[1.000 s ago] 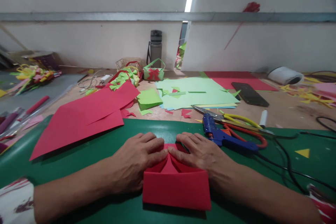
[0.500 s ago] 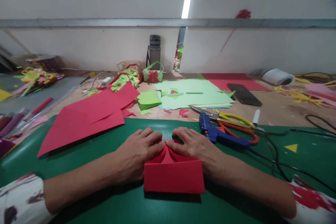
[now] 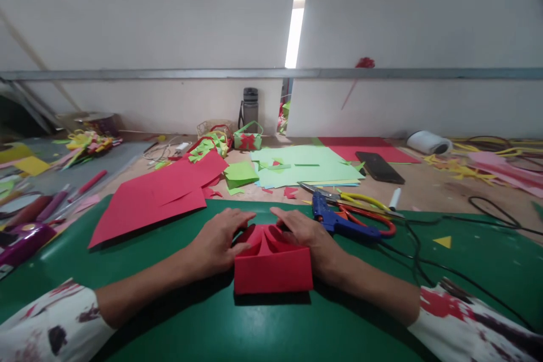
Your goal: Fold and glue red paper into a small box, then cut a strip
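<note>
A folded red paper box (image 3: 273, 272) sits on the green mat in front of me, its flat front panel facing me. Behind that panel, the creased inner folds stand partly open with a pointed flap in the middle. My left hand (image 3: 218, 240) grips its left side, the thumb over the edge and the fingers stretched along the outside. On the other side, my right hand (image 3: 311, 240) holds the right edge, with its index finger reaching over the back. The far side of the paper is partly hidden by the fingers.
A blue glue gun (image 3: 343, 223) lies right of my right hand, beside scissors (image 3: 369, 201). Red sheets (image 3: 156, 198) lie to the left. Pale green sheets (image 3: 305, 164), a phone (image 3: 379, 167), a small green paper basket (image 3: 248, 140) and a bottle (image 3: 250, 107) stand or lie farther back.
My fingers and thumbs have spread apart from the pinched middle of the red paper toward its sides. The view has tilted up.
</note>
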The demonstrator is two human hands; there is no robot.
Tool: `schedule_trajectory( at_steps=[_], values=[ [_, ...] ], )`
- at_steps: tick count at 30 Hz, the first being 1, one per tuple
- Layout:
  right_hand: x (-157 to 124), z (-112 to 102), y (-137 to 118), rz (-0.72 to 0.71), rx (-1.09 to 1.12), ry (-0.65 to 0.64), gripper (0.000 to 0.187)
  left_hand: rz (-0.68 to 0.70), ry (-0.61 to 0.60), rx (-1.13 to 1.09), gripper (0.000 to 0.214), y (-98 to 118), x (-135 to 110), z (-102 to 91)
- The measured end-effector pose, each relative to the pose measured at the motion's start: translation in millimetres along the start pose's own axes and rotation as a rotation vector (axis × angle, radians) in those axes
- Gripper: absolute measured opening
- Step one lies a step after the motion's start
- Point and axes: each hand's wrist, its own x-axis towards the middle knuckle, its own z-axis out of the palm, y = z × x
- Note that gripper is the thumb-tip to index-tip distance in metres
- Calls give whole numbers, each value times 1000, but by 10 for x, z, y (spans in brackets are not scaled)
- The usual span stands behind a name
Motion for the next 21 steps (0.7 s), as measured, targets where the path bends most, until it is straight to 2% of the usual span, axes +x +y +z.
schedule_trajectory(
  at_steps=[3,8,14,21],
  values=[
    [24,-78,-52,60,40,-33,45,-52,10,-74,37,19,17,-5],
    [76,-206,-118,150,80,-115,61,-59,9,-141,51,65,20,17],
    [55,-336,-230,275,104,-191,64,-69,76,-135,50,58,8,27],
    [31,-294,-209,396,297,-234,70,-129,-2,-219,51,131,-8,-26]
  ],
)
